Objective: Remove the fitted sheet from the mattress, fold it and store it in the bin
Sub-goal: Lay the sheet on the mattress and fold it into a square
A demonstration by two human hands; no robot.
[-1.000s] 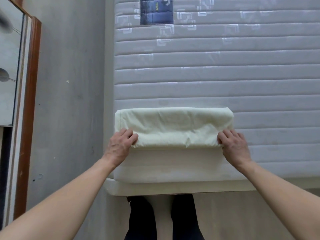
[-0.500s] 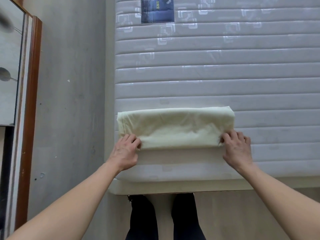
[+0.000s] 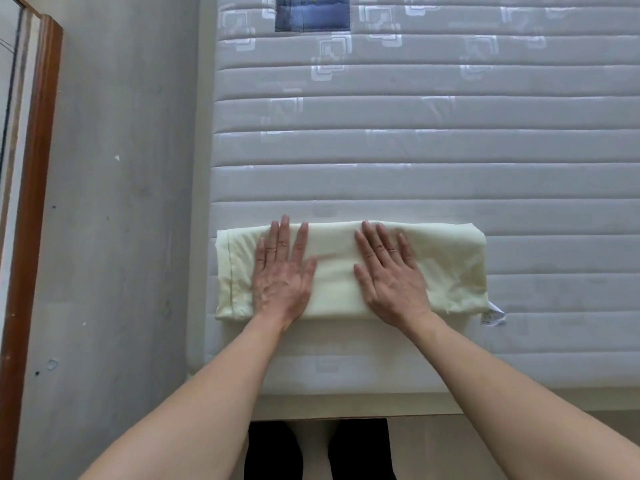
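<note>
The pale yellow-green fitted sheet (image 3: 453, 265) lies folded into a long flat rectangle on the bare quilted grey mattress (image 3: 415, 150), near its front left corner. My left hand (image 3: 282, 271) rests flat on the left half of the fold, fingers straight and spread. My right hand (image 3: 389, 271) presses flat on the middle, fingers straight too. A small white care label (image 3: 491, 315) sticks out at the sheet's lower right corner. No bin is in view.
A grey floor (image 3: 121, 202) runs along the mattress's left side. A wooden-framed mirror or door (image 3: 31, 202) stands at the far left. A blue label patch (image 3: 311, 12) sits at the mattress's far end. My dark-trousered legs (image 3: 318, 448) stand at the bed's foot.
Both hands let go of the sheet's near edge, which they had folded away from me, and moved onto the top of the fold, now lying flat. The folded sheet is narrower.
</note>
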